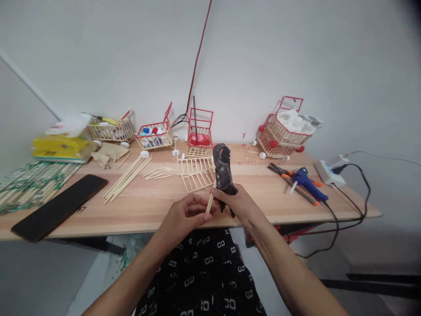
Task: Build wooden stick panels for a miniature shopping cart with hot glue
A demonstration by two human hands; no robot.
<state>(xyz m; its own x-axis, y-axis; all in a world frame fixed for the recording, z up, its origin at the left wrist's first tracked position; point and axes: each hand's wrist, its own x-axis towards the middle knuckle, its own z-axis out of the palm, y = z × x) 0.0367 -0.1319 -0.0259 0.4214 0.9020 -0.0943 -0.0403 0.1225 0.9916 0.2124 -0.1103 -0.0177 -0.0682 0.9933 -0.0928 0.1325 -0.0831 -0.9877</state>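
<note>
Near the table's front edge, my left hand (186, 216) pinches the lower end of a couple of short wooden sticks (210, 203) held side by side. My right hand (237, 202) is wrapped round a black hand cutter (223, 169), its curved head pointing up and away from me. The right thumb also rests by the upper end of the sticks. Just beyond my hands lies a flat lattice of glued sticks (196, 174). To its left are several short cut sticks (160, 173) and a bundle of longer sticks (127, 179).
Small stick-built carts with red trim, such as one with white paper (285, 131), stand along the wall. At right lie orange-handled pliers (297, 186), a blue glue gun (307, 183) and a power strip (330, 172). A black slab (61, 206) and wrapped chopsticks (36, 182) lie left.
</note>
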